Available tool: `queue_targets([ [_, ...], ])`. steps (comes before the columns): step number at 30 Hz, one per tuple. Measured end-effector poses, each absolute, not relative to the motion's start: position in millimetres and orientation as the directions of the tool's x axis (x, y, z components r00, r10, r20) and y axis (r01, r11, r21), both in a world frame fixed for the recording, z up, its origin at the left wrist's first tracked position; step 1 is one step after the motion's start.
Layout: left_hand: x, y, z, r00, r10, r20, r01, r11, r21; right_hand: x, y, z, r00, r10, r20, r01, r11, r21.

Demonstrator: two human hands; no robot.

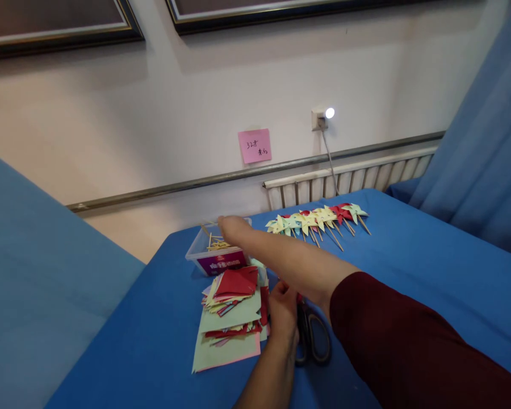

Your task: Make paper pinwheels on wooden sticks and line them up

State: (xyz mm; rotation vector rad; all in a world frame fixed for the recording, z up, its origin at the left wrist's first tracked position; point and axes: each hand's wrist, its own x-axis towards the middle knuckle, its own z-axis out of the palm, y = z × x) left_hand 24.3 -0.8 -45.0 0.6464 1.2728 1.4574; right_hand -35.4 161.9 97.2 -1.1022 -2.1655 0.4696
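Observation:
My right hand reaches across to the clear plastic box, over its far right part. Its fingers point away and are hidden. Inside the box lie thin wooden sticks. Below my right forearm, my left hand is closed with thumb and fingers together. A bit of red shows beside its fingertips, but the forearm hides most of what is there. Black-handled scissors lie just right of my left hand. To its left is a stack of coloured paper, with red pieces on top and pale green sheets below.
Paper pinwheels on sticks lie in a row at the back of the blue-covered table. Behind stand a white radiator and a wall with a pink note and a plugged-in cord. Blue curtains hang on the right.

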Motion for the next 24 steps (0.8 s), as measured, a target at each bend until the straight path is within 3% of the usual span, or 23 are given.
queue_targets([
  [7, 25, -1, -37, -0.247, 0.947, -0.207, -0.332, 0.118, 0.936, 53, 120, 101, -0.229, 0.865, 0.446, 0.533, 0.495, -0.687],
  [9, 24, 0, -35, -0.25, 0.951, -0.183, -0.317, 0.098, 0.943, 94, 96, 86, -0.116, 0.917, 0.382, 0.306, 0.399, -0.864],
  [12, 25, 0, -32, -0.255, 0.952, -0.168, -0.303, 0.086, 0.949, 150, 60, 51, -0.015, 0.948, 0.318, 0.111, 0.317, -0.942],
  [18, 31, 0, -19, -0.32, 0.937, -0.144, -0.303, 0.043, 0.952, 199, 16, -15, -0.042, 0.992, 0.12, -0.123, 0.114, -0.986],
  [24, 57, -1, -2, -0.36, 0.918, -0.165, -0.355, 0.029, 0.934, 203, 1, -24, -0.094, 0.988, 0.125, -0.168, 0.108, -0.98],
])
